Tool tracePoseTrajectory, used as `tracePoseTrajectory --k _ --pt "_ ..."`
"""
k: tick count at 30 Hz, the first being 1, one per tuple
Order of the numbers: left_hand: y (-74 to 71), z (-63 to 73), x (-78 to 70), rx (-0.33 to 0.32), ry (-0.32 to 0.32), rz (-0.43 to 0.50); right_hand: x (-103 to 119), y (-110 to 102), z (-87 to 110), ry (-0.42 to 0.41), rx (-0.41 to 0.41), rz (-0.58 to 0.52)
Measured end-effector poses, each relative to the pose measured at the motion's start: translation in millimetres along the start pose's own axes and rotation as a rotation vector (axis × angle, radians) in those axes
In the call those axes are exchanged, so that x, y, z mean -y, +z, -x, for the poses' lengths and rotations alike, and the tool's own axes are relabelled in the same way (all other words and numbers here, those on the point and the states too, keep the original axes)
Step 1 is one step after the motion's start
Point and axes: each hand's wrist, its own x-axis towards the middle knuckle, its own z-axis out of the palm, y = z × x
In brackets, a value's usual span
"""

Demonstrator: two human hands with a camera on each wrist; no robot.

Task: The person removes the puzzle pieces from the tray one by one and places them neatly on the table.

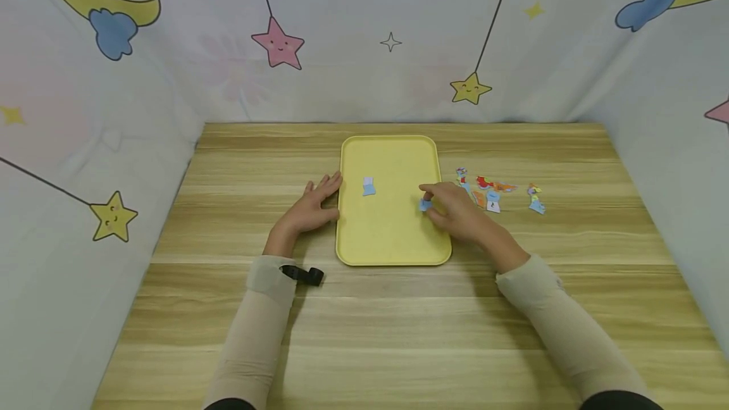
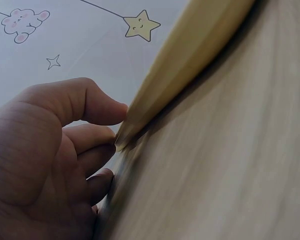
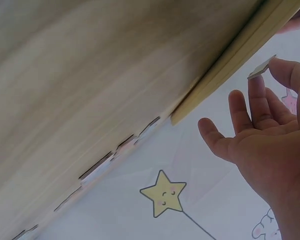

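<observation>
Above the right part of a yellow tray [image 1: 393,248], my right hand [image 1: 455,211] pinches a small blue puzzle piece [image 1: 424,205] between thumb and fingers. The right wrist view shows this piece [image 3: 261,68] edge-on, thin and flat, with the other fingers spread apart. My left hand [image 1: 310,207] rests against the tray's left edge, its fingers extended and its thumb touching the rim. A white and blue puzzle piece [image 1: 369,186] lies on the tray, left of its middle.
Right of the tray, several colourful puzzle pieces [image 1: 493,202] lie close together on the wooden table [image 1: 398,334]. Another multicoloured piece [image 1: 536,200] sits farther right. A black strap [image 1: 302,274] hangs at my left cuff. Patterned cloth [image 1: 342,81] stands behind the table.
</observation>
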Motion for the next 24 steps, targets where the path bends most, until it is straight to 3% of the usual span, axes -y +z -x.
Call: tracePoseTrajectory --k 9,16,24 --pt "-0.1 -0.1 0.4 0.002 -0.003 -0.005 -9.8 -11.4 15.1 0.076 -0.011 -0.035" --pt "-0.1 0.2 1.4 -0.002 0.001 -0.006 -17.2 -18.0 22.0 0.057 -0.067 -0.072" --pt "-0.3 0.5 -0.4 0.0 0.003 -0.003 -23.5 -25.4 29.8 0.095 -0.059 -0.073"
